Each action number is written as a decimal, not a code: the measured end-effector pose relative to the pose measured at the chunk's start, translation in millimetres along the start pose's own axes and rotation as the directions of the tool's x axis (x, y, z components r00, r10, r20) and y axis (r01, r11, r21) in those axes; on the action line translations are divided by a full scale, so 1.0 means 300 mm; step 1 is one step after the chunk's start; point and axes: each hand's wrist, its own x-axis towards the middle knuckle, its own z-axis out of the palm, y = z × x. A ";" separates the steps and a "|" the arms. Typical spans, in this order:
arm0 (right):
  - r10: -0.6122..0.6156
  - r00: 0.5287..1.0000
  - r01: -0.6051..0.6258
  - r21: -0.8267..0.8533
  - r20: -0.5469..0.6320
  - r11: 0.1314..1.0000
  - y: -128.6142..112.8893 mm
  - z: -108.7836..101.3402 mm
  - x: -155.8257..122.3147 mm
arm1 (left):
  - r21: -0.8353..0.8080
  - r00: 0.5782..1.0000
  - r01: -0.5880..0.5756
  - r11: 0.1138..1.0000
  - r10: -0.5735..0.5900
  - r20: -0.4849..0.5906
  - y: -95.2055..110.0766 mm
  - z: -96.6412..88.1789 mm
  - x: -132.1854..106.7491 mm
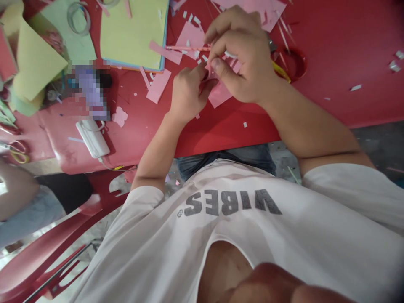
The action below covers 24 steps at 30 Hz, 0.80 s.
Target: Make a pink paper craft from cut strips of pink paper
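Observation:
Over the red table (331, 63), my left hand (187, 94) is closed, its fingers pinching a small pink paper piece (208, 78). My right hand (241, 54) is curled just above it, thumb and fingers pressed on the same pink piece and on a thin pink strip (186, 48) that sticks out to the left. A larger pink paper sheet (219, 94) lies under both hands. What lies inside the right palm is hidden.
A stack of yellow and green paper (134, 31) lies at the back left, with a tape roll (78, 17) beyond it. A white charger (93, 139) sits near the front left edge. Scissors (17, 152) lie far left. Pink scraps litter the table. Another person's arm (15, 189) shows at the left.

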 end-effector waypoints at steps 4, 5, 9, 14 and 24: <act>-0.020 0.998 0.023 -0.060 0.053 0.998 0.019 -0.002 0.000 | 0.048 1.000 -0.003 0.999 0.002 0.013 0.004 -0.002 0.000; -0.029 0.998 0.033 -0.078 0.060 0.996 0.024 -0.001 0.000 | 0.047 1.000 0.005 0.999 -0.006 0.020 0.005 -0.003 0.000; -0.057 0.995 0.067 -0.130 0.083 0.989 0.025 0.001 0.001 | -0.015 0.999 0.024 1.000 -0.024 0.027 0.014 -0.009 0.001; -0.019 1.000 0.017 -0.189 -0.010 0.982 -0.010 -0.006 0.000 | -0.093 0.998 0.054 0.994 -0.052 0.022 0.033 -0.025 0.006; 0.030 0.978 -0.092 -0.297 -0.206 0.951 -0.036 -0.006 -0.044 | -0.278 0.981 0.091 0.956 -0.135 -0.141 0.037 -0.034 0.024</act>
